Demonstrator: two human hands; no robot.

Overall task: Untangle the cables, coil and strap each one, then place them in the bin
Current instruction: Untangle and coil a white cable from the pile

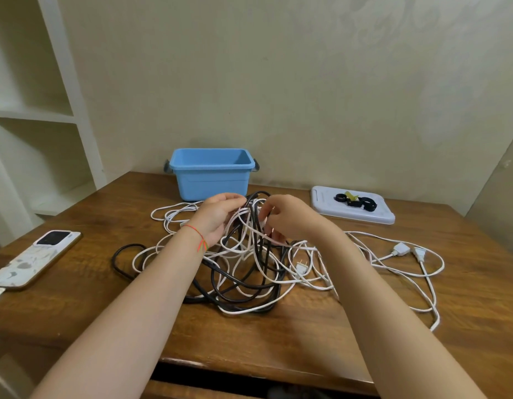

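Both hands hold the top of the tangle lifted off the tabletop [278, 335]: the left hand [217, 214] has its grip curled round a bunch of white and black strands, and the right hand [284, 217] pinches a white strand just beside it, fingers narrow on the cord. The cables [249, 272] are white and black cords knotted together in a loose heap at the middle of the tabletop, with white loops trailing out to the right, where two white plugs [407, 250] lie, and a black loop spilling to the left. The blue bin [212, 174] stands behind the heap by the wall, with nothing visible inside it, and black straps [356, 201] wait on a white tray [353, 216] to its right. Untangling looks barely begun. The risk, as I judge it, is pulling one strand hard while others cross it, which would tighten the knot rather than free it. A trailing loop could also catch a plug, or drag toward the phone [36, 259] lying at the left edge.
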